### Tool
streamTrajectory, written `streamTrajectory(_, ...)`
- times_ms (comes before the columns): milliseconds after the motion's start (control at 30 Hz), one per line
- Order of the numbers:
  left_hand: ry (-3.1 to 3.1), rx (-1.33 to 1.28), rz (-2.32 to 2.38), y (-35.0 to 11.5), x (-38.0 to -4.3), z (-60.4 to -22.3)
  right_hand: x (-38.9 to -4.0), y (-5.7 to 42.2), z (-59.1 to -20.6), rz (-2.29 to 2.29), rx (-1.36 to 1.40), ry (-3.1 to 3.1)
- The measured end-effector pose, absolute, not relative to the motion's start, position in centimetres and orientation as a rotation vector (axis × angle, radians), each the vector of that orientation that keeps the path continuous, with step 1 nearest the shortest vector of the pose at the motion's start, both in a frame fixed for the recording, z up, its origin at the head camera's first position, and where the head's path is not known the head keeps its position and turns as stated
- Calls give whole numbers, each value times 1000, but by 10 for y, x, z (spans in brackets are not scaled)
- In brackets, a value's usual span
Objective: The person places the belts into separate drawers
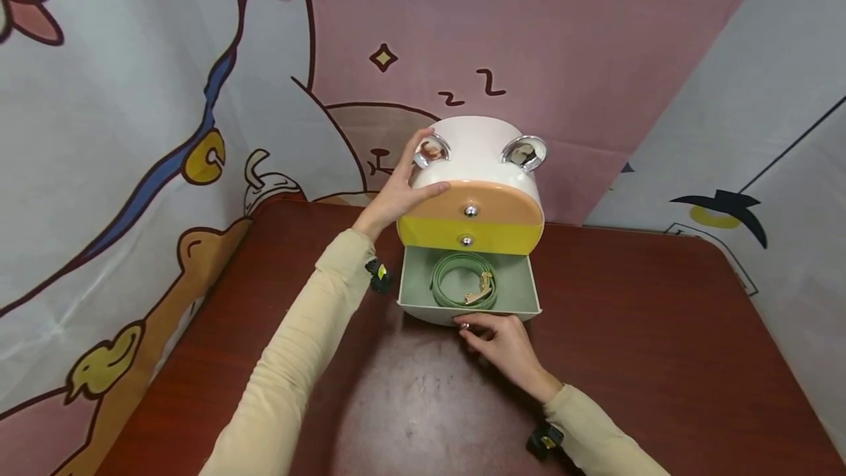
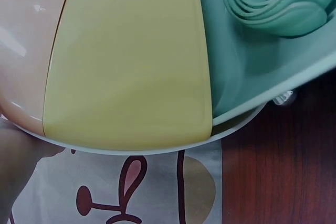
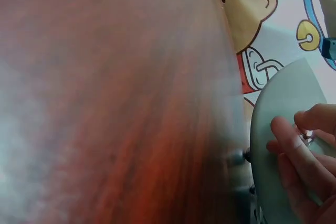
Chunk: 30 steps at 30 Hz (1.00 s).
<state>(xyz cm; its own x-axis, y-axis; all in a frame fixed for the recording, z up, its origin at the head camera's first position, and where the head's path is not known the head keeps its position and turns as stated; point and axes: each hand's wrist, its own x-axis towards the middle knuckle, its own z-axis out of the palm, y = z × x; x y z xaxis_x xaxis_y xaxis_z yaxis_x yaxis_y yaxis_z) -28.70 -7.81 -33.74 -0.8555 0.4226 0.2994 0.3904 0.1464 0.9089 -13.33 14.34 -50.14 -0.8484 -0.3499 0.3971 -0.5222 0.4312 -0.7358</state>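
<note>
A small white cabinet (image 1: 479,139) with rounded sides and chrome ears stands on the table, its orange drawer (image 1: 499,200) and yellow drawer (image 1: 423,232) closed. Below them the green bottom drawer (image 1: 413,289) is pulled out, holding a coiled green belt (image 1: 441,270) with a gold buckle. My left hand (image 1: 399,193) presses the cabinet's upper left side, fingers extended beside one chrome ear (image 1: 432,150) and thumb on the front edge. With thumb and fingertips my right hand (image 1: 505,347) pinches the drawer's small knob (image 3: 306,137), partly hidden by the fingers.
The dark red-brown table (image 1: 628,329) extends to both sides and in front of the cabinet. Close behind it hangs a pink and white cartoon-printed cloth (image 1: 562,42), which also runs down the left and right sides.
</note>
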Motion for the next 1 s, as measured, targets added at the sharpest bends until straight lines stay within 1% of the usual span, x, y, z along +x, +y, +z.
streamTrajectory(300, 2327, 849, 1878, -78, -285, -334, -144, 140, -502, 1556, 784, -2508)
streamTrajectory(533, 2335, 848, 1862, -78, -284, -333, -148, 149, -503, 1655, 773, -2494)
streamTrajectory(767, 2337, 841, 1867, -79, -286, -332, -150, 152, -507, 1550, 744, -2365)
streamTrajectory(1000, 2341, 834, 1859, -77, -286, -333, -150, 147, -508, 1487, 629, -2325)
